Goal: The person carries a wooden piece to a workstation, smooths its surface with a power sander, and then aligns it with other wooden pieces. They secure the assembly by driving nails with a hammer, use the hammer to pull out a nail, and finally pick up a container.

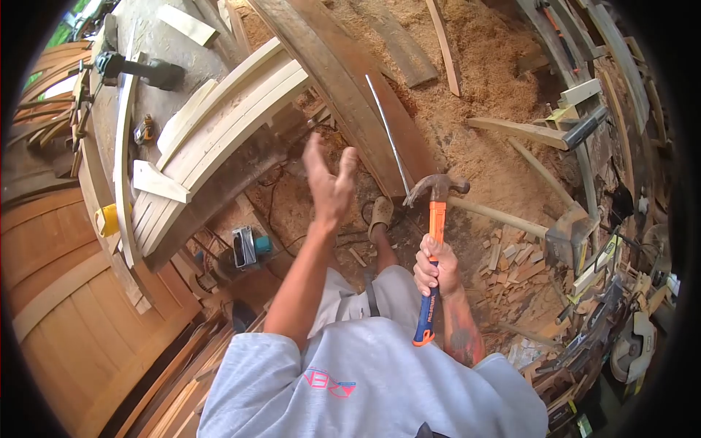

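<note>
My right hand (436, 267) is wrapped round the orange and blue handle of a claw hammer (437, 213), held upright with its metal head at the top. Beside the head is the lower end of a thin metal rod (387, 131), which slants up across a wide brown plank (358, 109). My left hand (332, 179) is raised with its fingers apart and holds nothing. It is slightly blurred and overlaps the sawdust-covered ground between that plank and a curved pale wooden piece (226, 124).
A cordless power tool (142, 71) and a tape measure (144, 130) lie on the workbench at left. Wood offcuts (515, 259) and a sledgehammer (566, 230) are at right, with a circular saw (634, 347) farther down. Sawdust (482, 146) covers much of the ground.
</note>
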A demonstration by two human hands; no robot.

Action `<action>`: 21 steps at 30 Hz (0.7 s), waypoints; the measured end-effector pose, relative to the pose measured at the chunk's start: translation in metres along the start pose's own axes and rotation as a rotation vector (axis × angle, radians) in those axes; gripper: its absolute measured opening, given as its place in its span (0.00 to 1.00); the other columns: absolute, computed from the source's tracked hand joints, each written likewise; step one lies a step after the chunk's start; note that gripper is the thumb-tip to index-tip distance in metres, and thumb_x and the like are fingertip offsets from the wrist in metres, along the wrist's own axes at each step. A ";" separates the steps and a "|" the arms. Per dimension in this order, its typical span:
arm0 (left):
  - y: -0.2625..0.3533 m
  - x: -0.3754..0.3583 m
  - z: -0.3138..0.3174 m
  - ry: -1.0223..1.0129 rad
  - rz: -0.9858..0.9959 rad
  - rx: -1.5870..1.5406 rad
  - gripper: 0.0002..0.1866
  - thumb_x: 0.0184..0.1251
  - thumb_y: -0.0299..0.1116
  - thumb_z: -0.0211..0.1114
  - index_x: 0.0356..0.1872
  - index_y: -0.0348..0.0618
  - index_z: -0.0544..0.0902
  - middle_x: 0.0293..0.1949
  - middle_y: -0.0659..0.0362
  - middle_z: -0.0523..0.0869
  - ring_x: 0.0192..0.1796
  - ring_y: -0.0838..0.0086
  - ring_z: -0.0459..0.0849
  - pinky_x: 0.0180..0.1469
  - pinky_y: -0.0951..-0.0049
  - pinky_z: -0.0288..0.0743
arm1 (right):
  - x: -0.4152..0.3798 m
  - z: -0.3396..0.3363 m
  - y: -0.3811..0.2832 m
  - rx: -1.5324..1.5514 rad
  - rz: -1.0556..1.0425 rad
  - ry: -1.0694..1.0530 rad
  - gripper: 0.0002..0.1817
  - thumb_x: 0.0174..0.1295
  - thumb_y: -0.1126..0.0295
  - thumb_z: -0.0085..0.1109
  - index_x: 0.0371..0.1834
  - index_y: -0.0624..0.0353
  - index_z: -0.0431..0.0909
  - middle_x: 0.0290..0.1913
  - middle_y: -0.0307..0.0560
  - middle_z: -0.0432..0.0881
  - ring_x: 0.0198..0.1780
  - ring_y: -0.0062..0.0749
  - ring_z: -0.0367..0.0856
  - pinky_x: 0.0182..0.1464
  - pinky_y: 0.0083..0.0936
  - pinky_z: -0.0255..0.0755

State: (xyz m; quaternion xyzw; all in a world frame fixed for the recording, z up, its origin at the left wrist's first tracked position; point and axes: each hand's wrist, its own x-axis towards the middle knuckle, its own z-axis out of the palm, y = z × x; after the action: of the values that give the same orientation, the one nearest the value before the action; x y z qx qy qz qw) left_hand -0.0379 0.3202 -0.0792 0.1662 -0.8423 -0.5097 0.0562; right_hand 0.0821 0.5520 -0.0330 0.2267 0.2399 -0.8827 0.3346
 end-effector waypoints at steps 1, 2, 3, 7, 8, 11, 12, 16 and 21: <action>0.004 -0.006 0.013 -0.211 -0.247 -0.369 0.39 0.72 0.56 0.60 0.74 0.39 0.60 0.64 0.45 0.72 0.65 0.58 0.75 0.67 0.53 0.70 | -0.006 0.002 -0.002 -0.054 0.000 0.034 0.18 0.77 0.54 0.48 0.32 0.52 0.64 0.13 0.33 0.58 0.09 0.20 0.60 0.10 0.24 0.64; 0.016 -0.008 0.019 -0.415 -0.483 -0.739 0.35 0.75 0.54 0.58 0.71 0.39 0.64 0.60 0.47 0.77 0.59 0.62 0.81 0.62 0.59 0.76 | -0.011 0.005 -0.004 -0.110 0.002 0.059 0.18 0.77 0.55 0.49 0.31 0.52 0.64 0.13 0.33 0.58 0.09 0.20 0.60 0.10 0.24 0.65; 0.030 -0.006 0.023 -0.461 -0.663 -0.970 0.29 0.76 0.52 0.57 0.66 0.39 0.68 0.52 0.51 0.81 0.52 0.64 0.83 0.58 0.63 0.79 | -0.016 0.007 -0.006 -0.154 0.014 0.062 0.18 0.76 0.55 0.50 0.30 0.52 0.63 0.13 0.34 0.59 0.09 0.20 0.61 0.10 0.25 0.65; 0.041 0.013 0.031 -0.408 -0.628 -1.229 0.21 0.79 0.51 0.54 0.50 0.40 0.75 0.30 0.60 0.80 0.32 0.71 0.82 0.44 0.66 0.83 | -0.036 0.018 -0.007 -0.366 0.025 0.055 0.19 0.76 0.55 0.51 0.29 0.53 0.62 0.13 0.34 0.60 0.10 0.20 0.62 0.11 0.25 0.66; 0.050 0.012 0.027 -0.403 -0.590 -1.232 0.21 0.79 0.51 0.54 0.50 0.40 0.75 0.30 0.60 0.80 0.32 0.71 0.82 0.44 0.66 0.83 | -0.039 0.021 -0.006 -0.458 -0.016 0.122 0.19 0.77 0.55 0.49 0.30 0.53 0.62 0.14 0.34 0.59 0.10 0.20 0.62 0.11 0.26 0.67; 0.083 -0.011 -0.010 -0.251 -0.386 -1.332 0.16 0.81 0.46 0.51 0.44 0.41 0.73 0.22 0.63 0.73 0.26 0.74 0.77 0.37 0.65 0.82 | -0.039 0.023 -0.010 -0.139 -0.040 -0.070 0.18 0.79 0.55 0.44 0.32 0.55 0.62 0.14 0.33 0.58 0.10 0.20 0.62 0.12 0.26 0.68; 0.101 -0.023 -0.027 -0.240 -0.335 -1.393 0.17 0.80 0.46 0.52 0.43 0.41 0.74 0.22 0.63 0.74 0.27 0.72 0.78 0.39 0.64 0.82 | -0.034 0.021 -0.016 0.290 0.018 -0.272 0.18 0.80 0.55 0.41 0.33 0.55 0.62 0.14 0.32 0.58 0.10 0.20 0.62 0.12 0.26 0.69; 0.129 -0.056 -0.094 -0.325 -0.195 -1.469 0.17 0.81 0.46 0.51 0.44 0.41 0.77 0.20 0.64 0.74 0.21 0.78 0.73 0.27 0.72 0.74 | -0.006 0.046 -0.045 0.331 -0.008 -0.171 0.18 0.80 0.55 0.40 0.32 0.53 0.64 0.16 0.30 0.58 0.11 0.20 0.60 0.12 0.23 0.67; 0.088 -0.061 -0.198 0.121 -0.119 -0.847 0.21 0.80 0.49 0.53 0.51 0.39 0.80 0.20 0.70 0.72 0.16 0.90 0.60 0.16 0.85 0.53 | 0.040 0.102 -0.044 -0.869 -0.238 0.249 0.14 0.73 0.60 0.54 0.32 0.55 0.69 0.17 0.34 0.64 0.13 0.18 0.67 0.12 0.22 0.66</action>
State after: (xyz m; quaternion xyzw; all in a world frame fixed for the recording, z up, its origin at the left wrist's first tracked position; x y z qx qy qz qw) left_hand 0.0517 0.2116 0.0963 0.2063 -0.5428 -0.8022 0.1392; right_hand 0.0001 0.5029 0.0360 0.1405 0.6499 -0.6989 0.2635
